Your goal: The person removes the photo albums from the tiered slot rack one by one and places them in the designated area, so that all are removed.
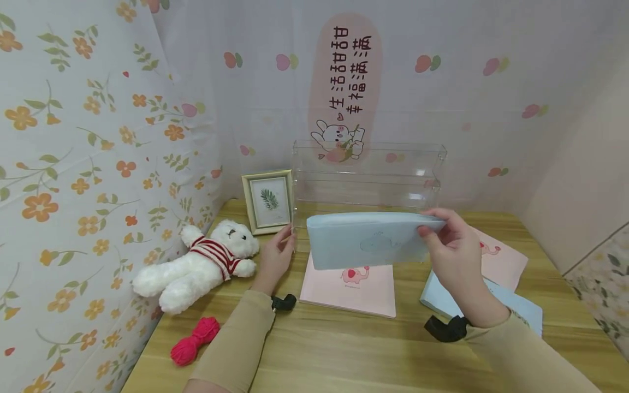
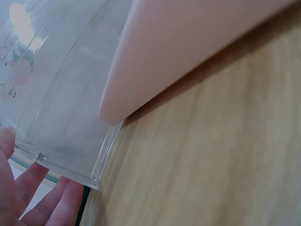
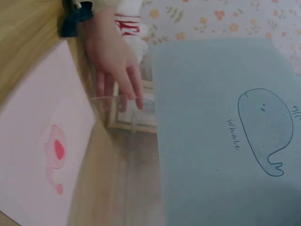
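In the head view, my right hand [image 1: 454, 254] pinches the right end of a light blue notebook [image 1: 366, 240], thumb in front. The notebook is raised before a clear acrylic rack [image 1: 363, 188]; its cover bears a whale drawing and the word "whale" [image 3: 233, 134] in the right wrist view. My left hand [image 1: 276, 256] is at the rack's left side; in the left wrist view its fingers [image 2: 54, 202] lie outside the clear side panel [image 2: 70, 174], thumb at the other side. Under the raised notebook, a pink notebook [image 1: 346, 289] with an elephant lies on the table.
Left of the rack stands a framed leaf picture [image 1: 269, 201]. A white teddy bear [image 1: 203, 265] lies near it, with red yarn [image 1: 194, 341] in front. At the right, another blue notebook [image 1: 516, 305] and a pink one [image 1: 506, 262] lie overlapping on the wooden table [image 1: 344, 355].
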### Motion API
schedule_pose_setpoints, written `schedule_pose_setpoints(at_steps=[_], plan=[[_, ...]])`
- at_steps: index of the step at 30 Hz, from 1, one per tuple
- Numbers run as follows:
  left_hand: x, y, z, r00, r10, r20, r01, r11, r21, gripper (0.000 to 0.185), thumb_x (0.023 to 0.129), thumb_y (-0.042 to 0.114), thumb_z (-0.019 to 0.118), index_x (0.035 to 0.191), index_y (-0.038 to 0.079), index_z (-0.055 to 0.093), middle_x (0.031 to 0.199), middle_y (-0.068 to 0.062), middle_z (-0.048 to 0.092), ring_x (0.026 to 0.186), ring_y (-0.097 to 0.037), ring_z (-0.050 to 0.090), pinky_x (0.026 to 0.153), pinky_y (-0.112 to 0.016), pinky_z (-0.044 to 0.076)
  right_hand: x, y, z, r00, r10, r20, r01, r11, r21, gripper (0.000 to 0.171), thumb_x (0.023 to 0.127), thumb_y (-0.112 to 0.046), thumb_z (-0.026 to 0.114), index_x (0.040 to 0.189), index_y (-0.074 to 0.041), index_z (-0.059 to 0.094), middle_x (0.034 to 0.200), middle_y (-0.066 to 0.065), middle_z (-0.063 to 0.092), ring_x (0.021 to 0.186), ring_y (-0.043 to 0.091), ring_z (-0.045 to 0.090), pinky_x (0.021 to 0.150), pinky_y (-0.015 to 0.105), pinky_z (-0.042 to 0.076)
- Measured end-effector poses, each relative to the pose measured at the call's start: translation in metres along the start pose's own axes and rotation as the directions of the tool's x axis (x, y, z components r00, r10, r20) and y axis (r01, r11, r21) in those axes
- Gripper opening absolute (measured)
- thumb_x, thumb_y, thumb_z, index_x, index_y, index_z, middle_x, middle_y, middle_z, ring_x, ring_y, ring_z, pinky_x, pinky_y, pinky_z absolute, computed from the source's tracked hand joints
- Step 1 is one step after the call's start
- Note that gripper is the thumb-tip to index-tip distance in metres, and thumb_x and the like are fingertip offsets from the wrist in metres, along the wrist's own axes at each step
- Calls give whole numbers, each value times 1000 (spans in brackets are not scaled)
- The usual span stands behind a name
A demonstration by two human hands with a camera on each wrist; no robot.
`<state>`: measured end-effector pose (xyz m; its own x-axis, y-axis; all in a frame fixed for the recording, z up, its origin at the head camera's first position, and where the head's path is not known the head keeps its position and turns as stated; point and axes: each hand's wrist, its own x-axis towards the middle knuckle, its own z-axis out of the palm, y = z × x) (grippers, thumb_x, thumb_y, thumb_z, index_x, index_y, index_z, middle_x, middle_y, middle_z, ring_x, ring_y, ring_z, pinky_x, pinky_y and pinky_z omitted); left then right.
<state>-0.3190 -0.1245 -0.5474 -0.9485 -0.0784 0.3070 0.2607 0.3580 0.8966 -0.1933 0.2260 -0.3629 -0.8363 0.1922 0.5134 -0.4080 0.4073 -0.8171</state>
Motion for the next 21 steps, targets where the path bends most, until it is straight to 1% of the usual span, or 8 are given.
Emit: schedule_pose_setpoints(at_steps=[2, 4, 6, 9, 12, 15, 19, 21], plan=[[0, 1, 0, 1000, -4, 4, 4, 1000, 1, 43, 111, 19, 68, 154, 18, 67, 145, -16, 74, 121, -38, 79, 96, -48, 68, -15, 6, -2, 999, 25, 30, -24, 999, -39, 26, 98, 6, 78, 123, 3, 72, 105, -25, 69, 91, -1, 68, 85, 6, 57], [0, 1, -1, 1000, -5, 8, 5, 1000, -1, 43, 111, 22, 68, 154, 19, 66, 145, -16, 74, 121, -38, 79, 96, -50, 67, -27, 12, -3, 997, 54, 57, -51, 997, -56, 26, 97, 4, 79, 122, 1, 73, 104, -26, 69, 90, -1, 67, 83, 7, 57], [-1, 1, -2, 1000, -4, 7, 4, 1000, 4, 43, 112, 25, 68, 154, 19, 66, 146, -16, 74, 121, -39, 79, 96, -50, 68, -38, 16, -2, 994, 73, 85, -67, 995, -72, 25, 98, 3, 79, 122, -1, 73, 103, -26, 69, 89, -1, 67, 80, 9, 58], [-1, -1, -3, 1000, -2, 4, 2, 1000, 19, 45, 112, 27, 68, 155, 17, 65, 146, -16, 74, 121, -39, 79, 94, -49, 68, -53, 20, 0, 987, 98, 126, -87, 993, -86, 23, 98, 2, 78, 121, -3, 74, 102, -26, 69, 87, -2, 67, 76, 12, 58], [-1, -2, -3, 1000, -1, 5, 1, 999, 33, 45, 112, 27, 68, 155, 17, 65, 146, -15, 74, 121, -38, 79, 94, -50, 68, -65, 22, 4, 975, 139, 173, -126, 988, -86, 23, 98, 3, 78, 120, -4, 74, 103, -23, 70, 88, -2, 67, 75, 14, 57], [0, -4, -2, 1000, 3, -1, -3, 999, 43, 44, 111, 27, 68, 154, 18, 66, 145, -13, 75, 119, -36, 80, 93, -47, 68, -74, 22, 6, 952, 204, 226, -187, 978, -94, 23, 98, 2, 78, 120, -6, 74, 107, -12, 74, 90, -1, 67, 77, 16, 56], [0, -4, -1, 1000, 15, -9, -15, 1000, 26, 43, 111, 23, 69, 153, 16, 67, 143, -14, 76, 118, -37, 81, 91, -45, 69, -81, 24, 8, 906, 288, 311, -255, 956, -144, 22, 100, -2, 78, 120, -9, 75, 113, 6, 76, 92, 2, 67, 80, 20, 57], [0, -3, -1, 1000, 19, -7, -19, 1000, 18, 44, 110, 22, 69, 153, 14, 67, 143, -15, 75, 117, -38, 81, 90, -44, 69, -84, 25, 8, 885, 316, 343, -271, 947, -174, 22, 99, -4, 78, 120, -10, 75, 115, 9, 77, 92, 3, 66, 79, 21, 58]])
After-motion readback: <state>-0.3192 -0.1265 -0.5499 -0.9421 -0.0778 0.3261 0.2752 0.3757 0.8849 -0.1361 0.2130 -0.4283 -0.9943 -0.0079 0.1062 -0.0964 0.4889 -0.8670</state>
